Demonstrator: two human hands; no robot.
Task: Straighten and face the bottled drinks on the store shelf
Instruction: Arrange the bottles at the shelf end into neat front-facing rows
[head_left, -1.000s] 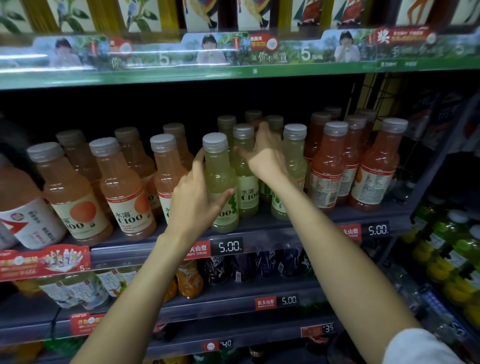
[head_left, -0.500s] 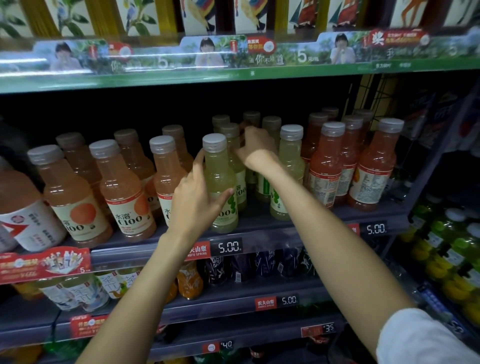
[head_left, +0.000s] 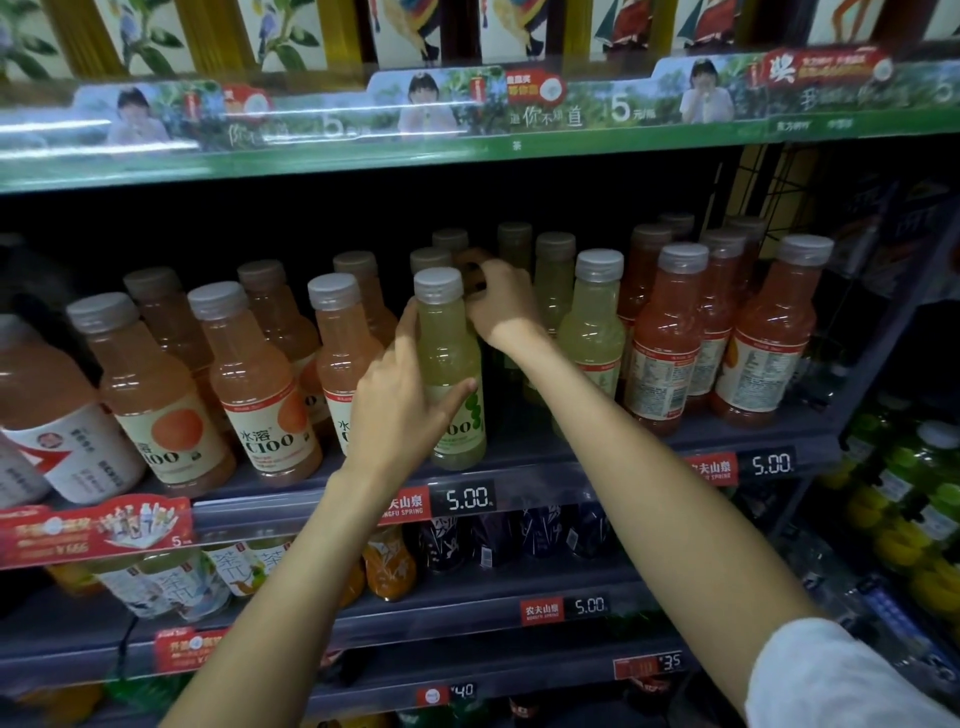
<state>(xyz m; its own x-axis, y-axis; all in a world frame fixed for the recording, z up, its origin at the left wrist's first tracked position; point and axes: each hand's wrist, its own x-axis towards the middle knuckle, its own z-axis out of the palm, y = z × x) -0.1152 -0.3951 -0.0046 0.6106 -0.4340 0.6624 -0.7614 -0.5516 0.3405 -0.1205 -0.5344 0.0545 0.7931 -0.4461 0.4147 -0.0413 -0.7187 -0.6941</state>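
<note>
**Two hands working the pale green bottles**

Two hands are reaching onto the shelf (head_left: 597, 452) among the bottled drinks. The left hand (head_left: 400, 410) is wrapping around the front green bottle (head_left: 449, 364), thumb lying across the label at its 3 o'clock side and index finger running up the neck at 9 o'clock; the bottle is standing upright at the shelf's front edge, above a 5.00 price tag (head_left: 467, 498). The right hand (head_left: 501, 301) is reaching in behind that bottle, at its 1 o'clock, fingers curling down around something in the second row; what they are gripping is hidden, though the cap of a second green bottle (head_left: 430, 260) is showing just beside the knuckles. More green bottles are standing behind, and another (head_left: 592, 332) is standing at 3 o'clock of the right wrist. Orange bottles (head_left: 254, 379) are filling the row toward 9 o'clock, leaning slightly in the wide view, and red-orange bottles (head_left: 667, 343) are standing toward 3 o'clock with their back labels facing out.
</note>
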